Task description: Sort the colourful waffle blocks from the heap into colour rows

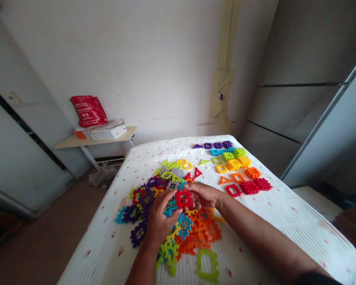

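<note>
1. The pile (146, 198) of coloured plastic pieces is partly hidden: the left hand (163, 213) and its forearm cover some of its middle and near side.
2. Both forearms are cut off by the lower edge of the view; a dark sleeve shows on the right one. A dark shape right of the pile, at the view's edge, is too blurred to name.
3. The right hand (204, 194) has its fingers clamped on a red grid square (184, 199), which is above the pile's middle. Some fingertips are hard to make out, curled by its right edge.
4. The left hand's fingers and thumb stand apart, curving around the square's left side; whether they touch it I cannot tell.
5. A green frame (207, 265) lies at the pile's near edge.
6. Beyond the pile, to its right, sorted rows run by colour, including red stacks (249, 187) and purple pieces (218, 145).
</note>
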The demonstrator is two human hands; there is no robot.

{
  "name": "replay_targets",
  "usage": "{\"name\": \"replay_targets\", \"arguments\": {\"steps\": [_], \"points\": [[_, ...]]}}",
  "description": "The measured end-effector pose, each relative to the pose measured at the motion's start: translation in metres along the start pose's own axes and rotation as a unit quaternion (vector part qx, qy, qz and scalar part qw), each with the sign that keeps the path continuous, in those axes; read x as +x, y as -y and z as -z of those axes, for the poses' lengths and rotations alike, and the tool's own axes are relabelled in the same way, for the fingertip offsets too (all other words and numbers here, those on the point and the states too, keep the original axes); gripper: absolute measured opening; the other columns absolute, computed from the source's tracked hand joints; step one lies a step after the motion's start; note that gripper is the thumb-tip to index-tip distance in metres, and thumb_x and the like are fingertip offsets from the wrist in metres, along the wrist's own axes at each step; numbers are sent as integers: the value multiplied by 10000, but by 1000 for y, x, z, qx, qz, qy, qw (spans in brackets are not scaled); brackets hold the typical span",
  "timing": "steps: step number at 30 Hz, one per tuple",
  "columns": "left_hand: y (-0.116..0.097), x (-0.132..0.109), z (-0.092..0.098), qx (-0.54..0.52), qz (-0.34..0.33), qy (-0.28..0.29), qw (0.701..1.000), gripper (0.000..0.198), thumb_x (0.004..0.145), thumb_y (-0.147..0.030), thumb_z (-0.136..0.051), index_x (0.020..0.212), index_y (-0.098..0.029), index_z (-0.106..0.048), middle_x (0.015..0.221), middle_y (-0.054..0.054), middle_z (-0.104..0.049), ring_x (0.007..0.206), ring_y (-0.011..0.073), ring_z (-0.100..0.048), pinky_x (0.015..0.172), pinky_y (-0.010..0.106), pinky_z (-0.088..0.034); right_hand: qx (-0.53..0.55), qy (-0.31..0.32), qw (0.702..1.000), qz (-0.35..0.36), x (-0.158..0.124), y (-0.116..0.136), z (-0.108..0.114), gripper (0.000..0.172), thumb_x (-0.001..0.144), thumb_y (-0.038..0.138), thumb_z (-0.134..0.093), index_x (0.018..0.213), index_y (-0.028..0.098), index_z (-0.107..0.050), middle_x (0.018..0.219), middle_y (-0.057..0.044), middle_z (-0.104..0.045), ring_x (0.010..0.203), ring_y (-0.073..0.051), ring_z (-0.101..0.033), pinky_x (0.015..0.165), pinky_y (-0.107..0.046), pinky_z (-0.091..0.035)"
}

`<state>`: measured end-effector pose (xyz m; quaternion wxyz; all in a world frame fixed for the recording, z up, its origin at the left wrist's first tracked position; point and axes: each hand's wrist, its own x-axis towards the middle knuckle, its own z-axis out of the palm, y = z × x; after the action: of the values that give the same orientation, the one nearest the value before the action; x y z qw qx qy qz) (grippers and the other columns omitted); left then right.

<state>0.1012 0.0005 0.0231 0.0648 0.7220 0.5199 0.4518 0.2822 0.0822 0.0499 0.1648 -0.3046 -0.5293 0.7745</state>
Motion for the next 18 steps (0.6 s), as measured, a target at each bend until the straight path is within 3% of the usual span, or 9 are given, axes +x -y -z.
{"name": "replay_targets", "arguments": {"steps": [3,5,8,10,13,18], "points": [[0,2,0,21,7,-11,1000,412,708,-228,-601,1116,-215,-552,1071,73,-612,958,209,-589,792,344,-503,-146,-117,975,119,-13,7,-3,415,741,559,-540,814,151,-565,655,-16,-598,532,-108,-532,438,-202,-376],[2,3,-1,37,11,-14,999,398,708,-248,-599,1102,-215,-558,1069,73,-616,964,216,-590,794,348,-504,-300,-189,905,236,-25,11,-6,400,729,506,-595,926,158,-591,838,-56,-629,714,-150,-570,599,-261,-446],[6,3,-3,53,-4,-21,998,380,712,-279,-600,1083,-209,-559,1056,75,-617,965,220,-591,809,352,-502,-504,-190,770,342,-40,12,-13,426,735,427,-626,1080,183,-574,1101,-92,-592,977,-207,-529,842,-336,-415],[10,3,-5,61,-25,-28,997,372,713,-295,-603,1070,-201,-559,1038,77,-619,955,222,-593,825,357,-498,-593,-175,709,339,-46,8,-19,466,749,405,-615,1157,195,-532,1180,-97,-557,1044,-228,-490,885,-357,-393],[16,3,-8,73,-58,-28,995,376,713,-314,-610,1067,-198,-556,1034,83,-617,952,227,-590,845,366,-490,-672,-202,648,295,-47,3,-26,544,738,383,-625,1225,198,-468,1223,-96,-525,1041,-249,-465,855,-372,-404],[18,3,-11,84,-80,-18,993,397,714,-339,-615,1083,-208,-553,1040,86,-611,949,231,-588,837,366,-493,-716,-222,609,260,-46,1,-30,521,738,407,-620,1182,175,-479,1120,-92,-567,966,-241,-470,784,-353,-417]]}}
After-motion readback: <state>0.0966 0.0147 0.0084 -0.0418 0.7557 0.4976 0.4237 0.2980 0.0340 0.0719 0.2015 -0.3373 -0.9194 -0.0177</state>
